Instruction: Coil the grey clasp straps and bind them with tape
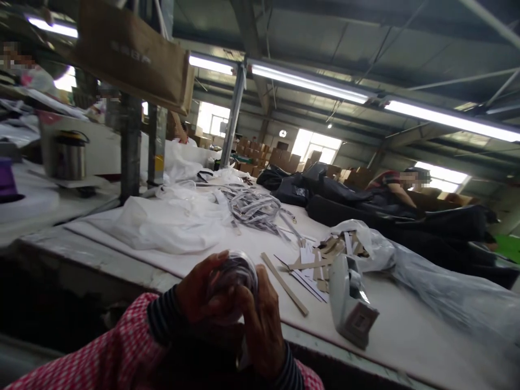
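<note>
Just above the table's front edge, a coiled, shiny grey bundle is held between both hands. It looks like a wound strap or cord, perhaps in clear plastic; motion blur hides its exact kind. My left hand wraps round its left side, thumb towards me. The fingers of my right hand are bent against its right side, and a small shiny end hangs below them. To the right of my hands stands a tape dispenser. Flat card strips lie in front of it, and a tangled pile of grey straps lies further back.
White sheeting is heaped at the left of the table. Clear plastic covers its right part, below long black bags. A metal post and a hanging brown bag stand left. A co-worker leans at the far right.
</note>
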Demonstrator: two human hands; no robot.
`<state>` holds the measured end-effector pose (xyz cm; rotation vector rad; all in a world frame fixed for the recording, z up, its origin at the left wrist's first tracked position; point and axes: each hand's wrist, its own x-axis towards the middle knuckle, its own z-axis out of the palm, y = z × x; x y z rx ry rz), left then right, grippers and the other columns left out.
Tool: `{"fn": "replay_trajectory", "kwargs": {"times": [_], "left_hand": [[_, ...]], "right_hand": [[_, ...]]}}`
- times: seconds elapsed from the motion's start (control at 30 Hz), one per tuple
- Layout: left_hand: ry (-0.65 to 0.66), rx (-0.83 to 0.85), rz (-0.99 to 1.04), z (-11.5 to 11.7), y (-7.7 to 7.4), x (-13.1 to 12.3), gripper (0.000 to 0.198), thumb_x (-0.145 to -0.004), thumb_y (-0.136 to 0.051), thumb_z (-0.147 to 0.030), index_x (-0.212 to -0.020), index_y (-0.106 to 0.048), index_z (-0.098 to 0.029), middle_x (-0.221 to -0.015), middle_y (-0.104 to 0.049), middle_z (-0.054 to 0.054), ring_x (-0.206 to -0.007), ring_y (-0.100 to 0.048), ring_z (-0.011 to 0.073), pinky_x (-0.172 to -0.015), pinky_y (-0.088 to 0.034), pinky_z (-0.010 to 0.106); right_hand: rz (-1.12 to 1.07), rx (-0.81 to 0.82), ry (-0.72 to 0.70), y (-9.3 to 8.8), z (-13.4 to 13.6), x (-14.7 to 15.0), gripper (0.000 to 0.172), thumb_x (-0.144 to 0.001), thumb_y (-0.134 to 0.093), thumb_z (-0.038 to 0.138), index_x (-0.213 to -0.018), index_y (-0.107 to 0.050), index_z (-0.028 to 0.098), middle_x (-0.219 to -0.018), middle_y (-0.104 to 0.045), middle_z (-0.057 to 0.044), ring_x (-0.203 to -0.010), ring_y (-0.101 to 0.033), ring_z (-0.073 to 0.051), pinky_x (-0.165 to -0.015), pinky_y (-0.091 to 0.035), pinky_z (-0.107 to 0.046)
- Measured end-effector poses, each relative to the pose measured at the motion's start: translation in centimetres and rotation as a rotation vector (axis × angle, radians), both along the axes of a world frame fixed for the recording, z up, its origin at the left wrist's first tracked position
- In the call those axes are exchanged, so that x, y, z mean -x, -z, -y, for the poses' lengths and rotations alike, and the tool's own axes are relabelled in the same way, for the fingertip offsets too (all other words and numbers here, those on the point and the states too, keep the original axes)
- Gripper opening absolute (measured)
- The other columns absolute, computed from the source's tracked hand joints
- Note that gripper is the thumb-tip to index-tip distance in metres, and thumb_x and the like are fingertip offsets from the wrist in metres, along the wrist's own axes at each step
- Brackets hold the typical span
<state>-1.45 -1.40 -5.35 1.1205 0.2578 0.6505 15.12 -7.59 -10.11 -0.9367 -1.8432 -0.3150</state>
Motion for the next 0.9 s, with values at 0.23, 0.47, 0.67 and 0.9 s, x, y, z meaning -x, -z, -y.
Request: {"fn": "replay_trajectory", "kwargs": {"times": [0.23, 0.47, 0.67, 0.9], "left_hand": [[-0.008, 0.224, 0.172, 0.2, 0.9, 0.1, 0.072, -0.088, -0.042, -0.071, -0.048, -0.062, -0.014, -0.029, -0.033, -0.003, -0.029, -0.034, 0.0103, -0.036, -0.031, 0.022], [-0.333, 0.262, 0.022, 2.5, 0.4, -1.3, 0.062, -0.076, -0.067, -0.068, -0.052, -0.065, -0.011, -0.043, -0.057, 0.004, -0.039, -0.052, 0.0129, -0.043, -0.043, 0.023], [-0.466, 0.085, 0.012, 4.7, -2.2, -1.2, 0.047, -0.085, -0.066, -0.056, -0.064, -0.068, -0.013, -0.058, -0.063, 0.004, -0.050, -0.054, 0.0143, -0.050, -0.045, 0.025], [-0.220, -0.555, -0.282, 1.8, -6.1, 3.1, 0.040, -0.090, -0.056, -0.052, -0.079, -0.071, -0.017, -0.088, -0.063, 0.004, -0.081, -0.055, 0.0215, -0.071, -0.047, 0.028]], "right_hand": [[0.170, -0.112, 0.103, 3.0, -0.6, -0.2, 0.065, -0.100, -0.047, 0.023, -0.158, -0.018, 0.024, -0.147, -0.048, -0.018, -0.133, -0.052, -0.033, -0.097, -0.057, -0.047], [0.299, -0.269, 0.316, 2.9, -0.2, -1.0, 0.052, -0.101, -0.044, 0.016, -0.152, -0.034, 0.011, -0.132, -0.059, -0.021, -0.133, -0.052, -0.028, -0.097, -0.057, -0.037], [0.382, -0.326, 0.314, 0.3, 0.5, -1.5, 0.038, -0.100, -0.046, 0.016, -0.136, -0.048, 0.008, -0.131, -0.057, -0.022, -0.133, -0.049, -0.028, -0.096, -0.056, -0.036], [0.285, -0.020, 0.147, -5.8, 0.8, -1.9, 0.018, -0.101, -0.038, 0.022, -0.099, -0.056, 0.019, -0.086, -0.061, -0.008, -0.077, -0.062, -0.022, -0.063, -0.053, -0.031]]}}
